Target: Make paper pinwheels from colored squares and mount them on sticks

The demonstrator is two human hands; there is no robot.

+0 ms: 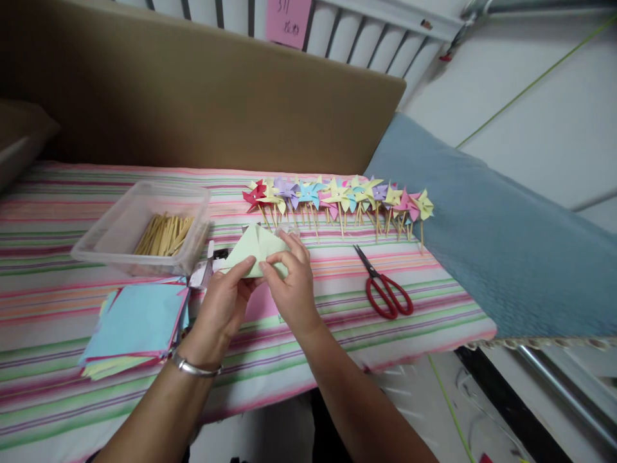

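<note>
Folded paper (250, 247): plain pale green.
Tablecloth (48, 289), below the folded paper: white, with pink, green, orange and purple stripes.
Paper stack (137, 321), left of the folded paper: light blue uppermost, pink and pale yellow at the edges.
Sticks (165, 236), beyond and left of the folded paper: straw-tan.
Pinwheels (337, 193), beyond the folded paper: red, yellow, purple, blue and pink.
Scissors (374, 272), right of the folded paper: red handles, dark blades.
Board (216, 96), well behind the folded paper: plain brown.

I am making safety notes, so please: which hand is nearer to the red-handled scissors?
The right hand. It grips the pale green paper, left of the scissors without touching them; the left hand holds the same paper, farther left.
</note>
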